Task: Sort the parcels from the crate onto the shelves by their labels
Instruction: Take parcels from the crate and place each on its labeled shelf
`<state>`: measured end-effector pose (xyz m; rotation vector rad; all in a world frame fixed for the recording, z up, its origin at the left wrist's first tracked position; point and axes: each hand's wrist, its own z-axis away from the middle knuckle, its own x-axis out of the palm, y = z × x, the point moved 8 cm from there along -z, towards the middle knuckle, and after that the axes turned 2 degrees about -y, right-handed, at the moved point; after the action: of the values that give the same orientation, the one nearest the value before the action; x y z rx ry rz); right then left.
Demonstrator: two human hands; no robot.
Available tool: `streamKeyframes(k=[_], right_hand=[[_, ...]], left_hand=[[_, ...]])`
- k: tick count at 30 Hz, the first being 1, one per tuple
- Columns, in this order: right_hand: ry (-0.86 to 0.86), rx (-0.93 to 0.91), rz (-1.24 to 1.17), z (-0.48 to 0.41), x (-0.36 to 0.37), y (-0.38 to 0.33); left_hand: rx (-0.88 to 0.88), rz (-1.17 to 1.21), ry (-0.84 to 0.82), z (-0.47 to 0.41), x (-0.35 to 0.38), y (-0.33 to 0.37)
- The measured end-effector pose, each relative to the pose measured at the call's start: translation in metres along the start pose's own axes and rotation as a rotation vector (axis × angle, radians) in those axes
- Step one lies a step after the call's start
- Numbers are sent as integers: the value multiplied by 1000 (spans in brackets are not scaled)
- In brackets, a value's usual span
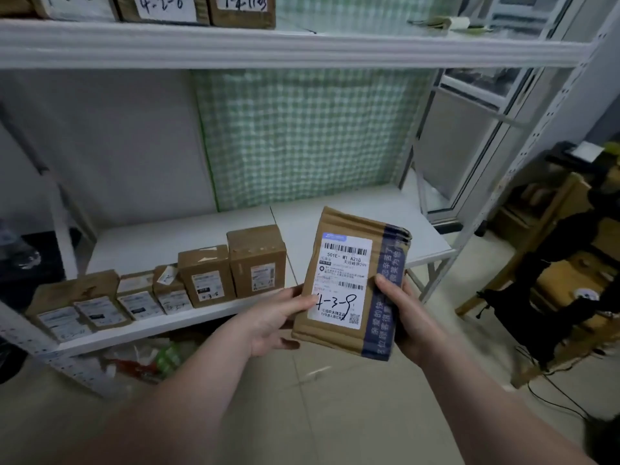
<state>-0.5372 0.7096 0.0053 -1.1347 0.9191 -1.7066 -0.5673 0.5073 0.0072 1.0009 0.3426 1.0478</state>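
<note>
- I am holding the parcel (339, 224) upright in the air in front of the lower shelf (362, 216), not touching it. Its label (344, 280) is facing me, with "4-3-9" handwritten on it.
- My left grip (275, 323) is curling round the parcel's lower left edge. The thumb is pressing on the label beside the handwriting, and the fingers are hiding behind.
- My right grip (411, 313) is pinching the right edge. The thumb is lying on the blue tape band (389, 250), with the fingers wrapping round the back.
- The parcel is looking like a flat brown paper mailer, creased and slightly bulging. I am judging it light and somewhat soft, likely to bend if taken by one corner, so holding both long edges is suiting it. The paper is probably giving good friction, while the tape is likely slicker.
- The shelved parcels (205, 276) are standing in a row along the shelf's front, left of mine, ending at a tall box (256, 260) with bare shelf showing beyond it. I am judging that gap to be the spot. Being soft, the mailer may slump, so leaning it against the tall box seems wise.
</note>
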Motion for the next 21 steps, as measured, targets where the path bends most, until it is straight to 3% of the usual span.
streamKeyframes(k=[3,13,21], right_hand=[[10,45,30,-43,-24,-6],[-210,272,254,-170,-75,-20],[-259,381,281,-249,-83,37]], left_hand=[[8,29,68,-35,5,11],[54,111,243,-147,26,31],[79,141,441,-220,-9,-8]])
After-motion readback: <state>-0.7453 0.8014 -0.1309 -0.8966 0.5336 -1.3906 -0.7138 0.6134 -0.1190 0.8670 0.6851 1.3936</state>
